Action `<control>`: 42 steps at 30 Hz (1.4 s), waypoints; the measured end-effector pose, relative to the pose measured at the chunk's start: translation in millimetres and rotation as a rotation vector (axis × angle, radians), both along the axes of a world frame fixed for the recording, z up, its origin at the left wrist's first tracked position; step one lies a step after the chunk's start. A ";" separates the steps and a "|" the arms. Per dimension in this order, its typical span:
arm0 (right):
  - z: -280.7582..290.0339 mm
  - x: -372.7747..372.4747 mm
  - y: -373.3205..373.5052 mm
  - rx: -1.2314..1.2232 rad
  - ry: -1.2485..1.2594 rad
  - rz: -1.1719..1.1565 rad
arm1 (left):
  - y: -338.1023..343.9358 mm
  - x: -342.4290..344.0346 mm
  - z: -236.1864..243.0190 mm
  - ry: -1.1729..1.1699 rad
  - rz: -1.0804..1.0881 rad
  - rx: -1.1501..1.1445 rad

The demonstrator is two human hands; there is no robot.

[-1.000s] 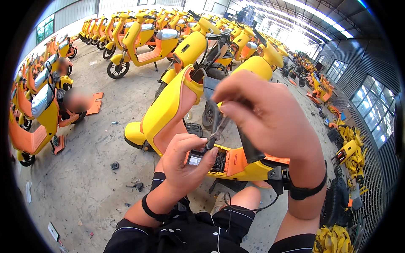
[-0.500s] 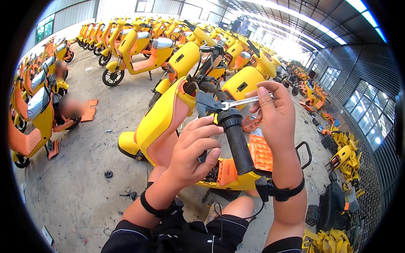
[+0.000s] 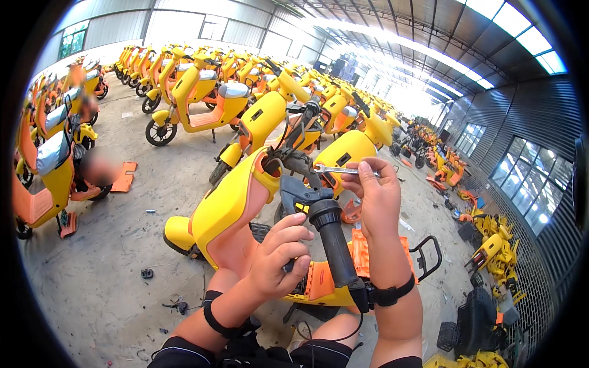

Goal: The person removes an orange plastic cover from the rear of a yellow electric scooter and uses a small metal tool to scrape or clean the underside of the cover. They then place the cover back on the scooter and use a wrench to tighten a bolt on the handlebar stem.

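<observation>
In front of me, a yellow scooter point(image 3: 224, 208) has its handlebar turned toward me, with a ribbed black handlebar grip point(image 3: 337, 251) on the end. My left hand point(image 3: 276, 254) is beside the grip, its fingers curled round the black brake lever point(image 3: 289, 265), whose tip shows by the thumb. Above the grip, my right hand point(image 3: 375, 190) pinches a silver wrench point(image 3: 337, 170) between thumb and fingers. The wrench's open jaw points left, over the black brake lever bracket point(image 3: 302, 193) and apart from it in the picture.
Rows of yellow scooters point(image 3: 202, 92) fill the hall behind. Orange panels point(image 3: 124, 178) and a small black part point(image 3: 147, 273) lie on the concrete floor at left. Yellow body parts and black baskets point(image 3: 475, 319) are heaped along the right wall. A blurred person point(image 3: 98, 168) is at left.
My right hand has drawn the wrench up and away from the brake lever bracket, where its jaw was before. My left hand stays at the lever. The whole view has shifted slightly.
</observation>
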State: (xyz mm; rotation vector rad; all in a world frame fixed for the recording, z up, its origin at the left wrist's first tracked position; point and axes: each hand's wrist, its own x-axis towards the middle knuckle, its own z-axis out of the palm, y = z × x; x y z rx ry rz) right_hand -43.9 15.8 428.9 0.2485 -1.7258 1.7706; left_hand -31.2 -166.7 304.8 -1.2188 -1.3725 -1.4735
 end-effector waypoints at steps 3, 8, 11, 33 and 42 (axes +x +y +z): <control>-10.7 -12.6 9.0 -0.109 -0.012 0.027 | -0.2 -0.7 0.1 0.000 -0.012 -0.009; -15.0 -19.0 6.2 -0.171 -0.037 0.056 | -2.9 -0.1 2.0 0.004 0.003 -0.025; -10.9 -12.6 0.0 -0.144 -0.047 0.043 | -4.1 -0.6 2.1 0.007 0.003 -0.030; -18.6 10.6 -26.3 0.549 0.197 -0.316 | -7.0 3.1 8.3 0.013 0.010 -0.022; -9.7 12.9 -27.0 0.764 0.348 -0.393 | -7.9 1.0 6.1 0.009 0.005 -0.031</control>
